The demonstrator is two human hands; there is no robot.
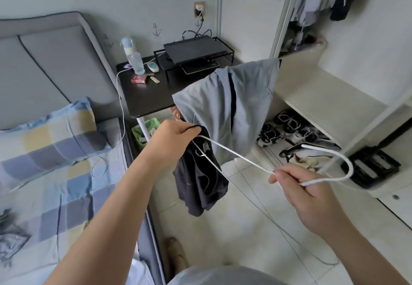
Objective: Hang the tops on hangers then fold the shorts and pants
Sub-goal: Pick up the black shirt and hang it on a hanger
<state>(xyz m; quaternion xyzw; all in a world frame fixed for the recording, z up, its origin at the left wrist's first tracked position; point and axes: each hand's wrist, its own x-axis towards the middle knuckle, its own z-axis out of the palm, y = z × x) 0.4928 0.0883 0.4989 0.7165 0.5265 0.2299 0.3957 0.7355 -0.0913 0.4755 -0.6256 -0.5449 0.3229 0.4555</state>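
Hanging step, I judge. Left hand [176, 137] pinches the dark garment's [200, 180] edge, mid-air btwn bed and wardrobe. Right hand [305, 186] pinches the white hanger [245, 158] near its hook. Next: thread hanger arm inside w/o slipping.

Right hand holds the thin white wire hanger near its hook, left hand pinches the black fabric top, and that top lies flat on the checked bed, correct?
No: the head view shows the black fabric top hanging from the left hand over the tiled floor, not on the bed. The right hand does hold the white wire hanger.
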